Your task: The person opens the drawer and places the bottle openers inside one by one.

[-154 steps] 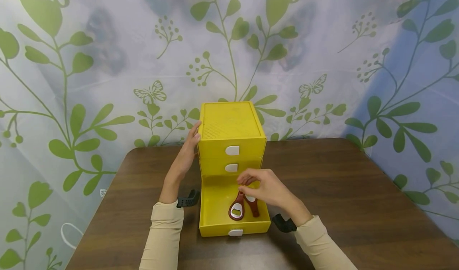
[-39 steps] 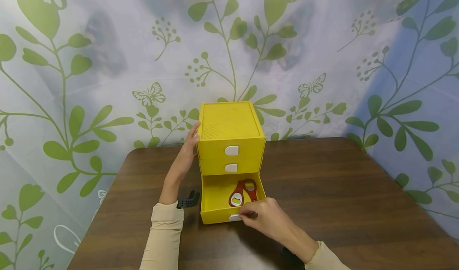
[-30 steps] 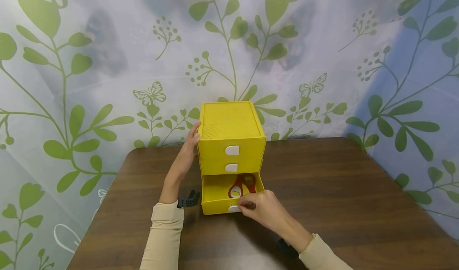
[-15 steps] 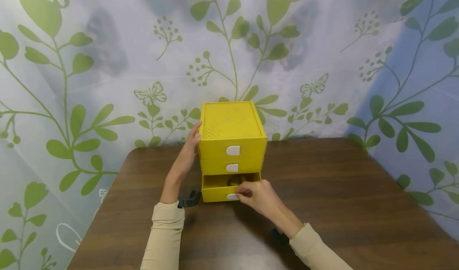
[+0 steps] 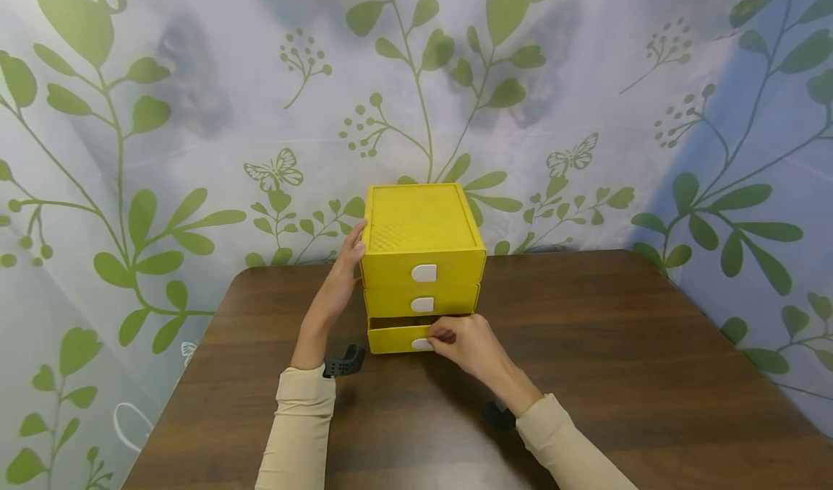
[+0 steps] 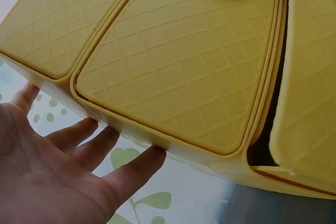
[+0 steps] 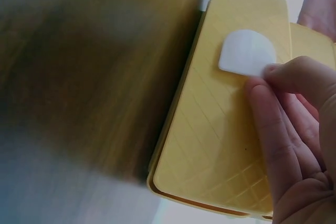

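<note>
A yellow chest of three drawers [image 5: 423,219] stands on the table, its bottom drawer [image 5: 390,340] pulled out a short way and the upper two pushed in. My right hand [image 5: 471,345] pinches the white handle [image 7: 247,52] of that bottom drawer between thumb and fingers. My left hand [image 5: 340,277] rests against the chest's left side; in the left wrist view its spread fingers [image 6: 139,171] touch the side wall. Only a dark gap shows above the drawer front, so the drawer's contents are hidden.
The brown wooden table [image 5: 586,331] reaches out on both sides of the chest. Behind it hangs a pale cloth [image 5: 293,100] printed with green leaves and butterflies. A dark band is worn on each wrist.
My right hand went from above the red-handled tools in the drawer to its handle, then moved away from me as the drawer slid inward, hiding the tools. The left hand stayed put.
</note>
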`<action>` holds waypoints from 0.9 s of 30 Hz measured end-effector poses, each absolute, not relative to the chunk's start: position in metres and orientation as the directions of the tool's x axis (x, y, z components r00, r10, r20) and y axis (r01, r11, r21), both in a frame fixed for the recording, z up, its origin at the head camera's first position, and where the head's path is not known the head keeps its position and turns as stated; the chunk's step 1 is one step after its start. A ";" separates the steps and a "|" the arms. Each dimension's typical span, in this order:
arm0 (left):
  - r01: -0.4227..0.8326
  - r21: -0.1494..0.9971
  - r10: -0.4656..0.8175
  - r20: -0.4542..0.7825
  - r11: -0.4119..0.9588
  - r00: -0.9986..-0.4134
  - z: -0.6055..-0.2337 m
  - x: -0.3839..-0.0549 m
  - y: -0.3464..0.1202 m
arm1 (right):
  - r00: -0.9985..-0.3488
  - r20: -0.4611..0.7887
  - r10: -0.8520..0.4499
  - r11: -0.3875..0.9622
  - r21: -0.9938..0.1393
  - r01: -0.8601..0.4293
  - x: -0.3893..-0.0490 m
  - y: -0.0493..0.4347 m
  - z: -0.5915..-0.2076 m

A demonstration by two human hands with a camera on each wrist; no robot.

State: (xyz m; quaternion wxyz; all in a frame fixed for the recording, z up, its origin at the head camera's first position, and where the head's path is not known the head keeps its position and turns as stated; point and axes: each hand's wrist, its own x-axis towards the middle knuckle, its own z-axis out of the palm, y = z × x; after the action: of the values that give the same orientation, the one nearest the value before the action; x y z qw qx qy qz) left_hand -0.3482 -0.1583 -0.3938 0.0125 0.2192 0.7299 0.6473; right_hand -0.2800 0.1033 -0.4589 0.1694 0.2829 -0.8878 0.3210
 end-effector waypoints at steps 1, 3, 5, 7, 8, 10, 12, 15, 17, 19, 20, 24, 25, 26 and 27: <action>0.302 0.951 0.337 0.264 0.065 -0.903 -0.394 -0.348 -0.158 | -0.786 0.481 -0.388 0.637 -0.477 -0.606 -0.281 0.103 -0.460; 0.300 0.952 0.339 0.263 0.063 -0.903 -0.394 -0.348 -0.158 | -0.788 0.485 -0.379 0.639 -0.478 -0.602 -0.284 0.103 -0.462; 0.300 0.952 0.339 0.262 0.064 -0.903 -0.394 -0.347 -0.158 | -0.784 0.498 -0.370 0.642 -0.473 -0.603 -0.286 0.102 -0.463; 0.302 0.951 0.338 0.263 0.066 -0.904 -0.394 -0.347 -0.158 | -0.777 0.513 -0.364 0.643 -0.465 -0.608 -0.289 0.101 -0.465; 0.301 0.951 0.338 0.263 0.066 -0.904 -0.394 -0.347 -0.158 | -0.775 0.519 -0.360 0.645 -0.462 -0.609 -0.290 0.101 -0.466; 0.301 0.951 0.336 0.263 0.066 -0.904 -0.394 -0.347 -0.158 | -0.773 0.529 -0.351 0.649 -0.458 -0.608 -0.292 0.101 -0.467; 0.300 0.952 0.334 0.262 0.066 -0.905 -0.394 -0.346 -0.157 | -0.770 0.539 -0.341 0.653 -0.453 -0.607 -0.294 0.100 -0.469; 0.299 0.952 0.336 0.261 0.066 -0.905 -0.394 -0.346 -0.157 | -0.762 0.558 -0.328 0.660 -0.443 -0.607 -0.296 0.100 -0.470; 0.298 0.952 0.337 0.260 0.066 -0.905 -0.393 -0.346 -0.157 | -0.757 0.567 -0.324 0.664 -0.434 -0.609 -0.297 0.100 -0.470; 0.298 0.952 0.337 0.261 0.064 -0.905 -0.393 -0.346 -0.157 | -0.756 0.568 -0.325 0.669 -0.427 -0.608 -0.297 0.100 -0.470; 0.298 0.952 0.336 0.261 0.063 -0.905 -0.393 -0.346 -0.157 | -0.757 0.568 -0.325 0.670 -0.426 -0.608 -0.297 0.100 -0.470; 0.302 0.951 0.332 0.265 0.064 -0.905 -0.393 -0.346 -0.156 | -0.759 0.567 -0.320 0.670 -0.431 -0.605 -0.298 0.100 -0.472; 0.303 0.951 0.331 0.265 0.065 -0.905 -0.393 -0.346 -0.156 | -0.760 0.567 -0.317 0.669 -0.435 -0.603 -0.298 0.100 -0.472; 0.302 0.951 0.331 0.265 0.066 -0.906 -0.393 -0.345 -0.156 | -0.761 0.567 -0.314 0.667 -0.439 -0.602 -0.298 0.100 -0.473; 0.303 0.951 0.330 0.266 0.065 -0.906 -0.394 -0.345 -0.156 | -0.762 0.567 -0.313 0.666 -0.441 -0.602 -0.298 0.100 -0.473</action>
State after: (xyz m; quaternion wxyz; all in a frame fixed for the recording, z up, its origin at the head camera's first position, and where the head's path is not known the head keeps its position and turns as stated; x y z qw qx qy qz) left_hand -0.3452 -0.1562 -0.3935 0.0103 0.2170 0.7298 0.6483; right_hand -0.2980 0.0998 -0.4732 0.2280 0.2588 -0.8838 0.3162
